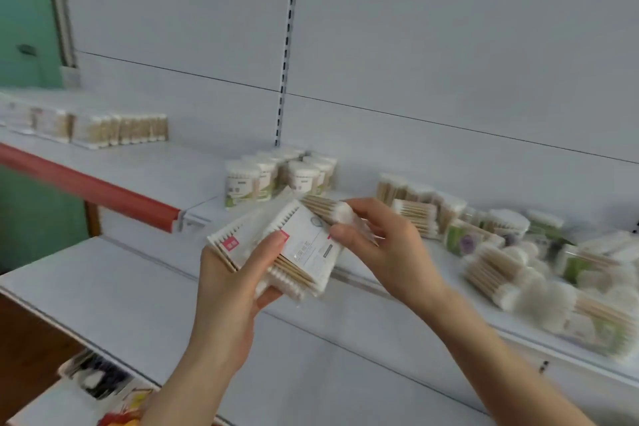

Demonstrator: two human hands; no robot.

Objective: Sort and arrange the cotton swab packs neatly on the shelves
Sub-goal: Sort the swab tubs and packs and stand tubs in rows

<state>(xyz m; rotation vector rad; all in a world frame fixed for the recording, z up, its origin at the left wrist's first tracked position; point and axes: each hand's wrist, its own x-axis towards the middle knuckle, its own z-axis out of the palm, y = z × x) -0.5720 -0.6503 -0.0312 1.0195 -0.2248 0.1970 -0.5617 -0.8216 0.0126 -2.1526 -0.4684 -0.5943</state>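
Sorting step: left hand [238, 277] grips flat white swab packs [301, 245], right hand [390, 252] pinches a clear swab bundle [340, 212]; shelving likely next.

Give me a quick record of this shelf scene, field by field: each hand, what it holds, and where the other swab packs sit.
left hand: grips stack of flat packs, thumb on top
right hand: pinches wooden-stick pack by its cotton end, just behind the stack
round tubs: grouped upright near the back of the shelf
row of packs: lined up, far left
jumbled pile: unsorted, right side of the shelf
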